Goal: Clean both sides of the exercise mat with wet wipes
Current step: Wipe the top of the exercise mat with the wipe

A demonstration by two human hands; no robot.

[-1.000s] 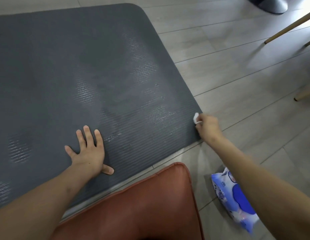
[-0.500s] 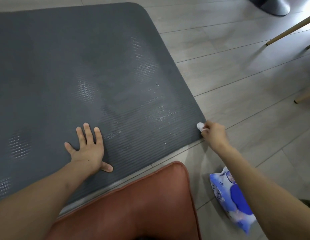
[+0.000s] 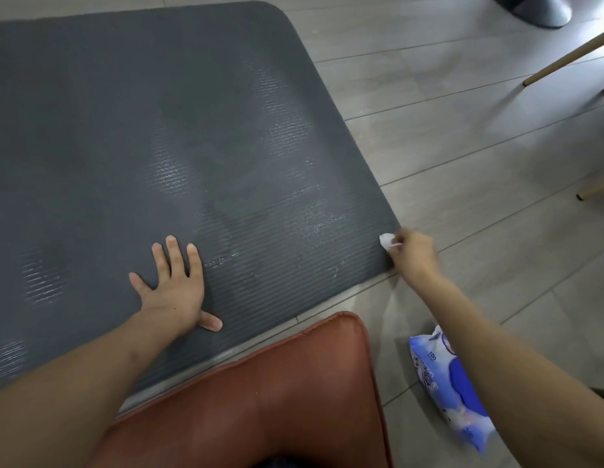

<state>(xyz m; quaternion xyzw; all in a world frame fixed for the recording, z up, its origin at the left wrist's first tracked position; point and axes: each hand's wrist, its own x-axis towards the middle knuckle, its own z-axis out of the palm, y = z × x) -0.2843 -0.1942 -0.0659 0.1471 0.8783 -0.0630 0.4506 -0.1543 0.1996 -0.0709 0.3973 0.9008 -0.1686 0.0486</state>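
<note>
At the bottom of the frame a rust-brown cushion point(image 3: 276, 393) lies against the near edge of the mat, and a blue pack of wet wipes point(image 3: 449, 386) lies on the floor point(image 3: 496, 136) at lower right, partly hidden under the right forearm. Just beyond, the left hand point(image 3: 177, 285) lies flat on the exercise mat point(image 3: 141, 130) with fingers spread and straight, holding nothing and pinning the near strip. The right hand point(image 3: 413, 253) is at the mat's near right corner, fingers curled round a small wadded wet wipe point(image 3: 387, 239) that touches the edge there. From the hands the mat spreads away toward the upper left, its long axis running out past the left border. Wet streaks shine across the lower middle, so the top side looks largely wiped. The right hand is nearer the corner, and would probably be the one to lift it for turning the mat over.
</note>
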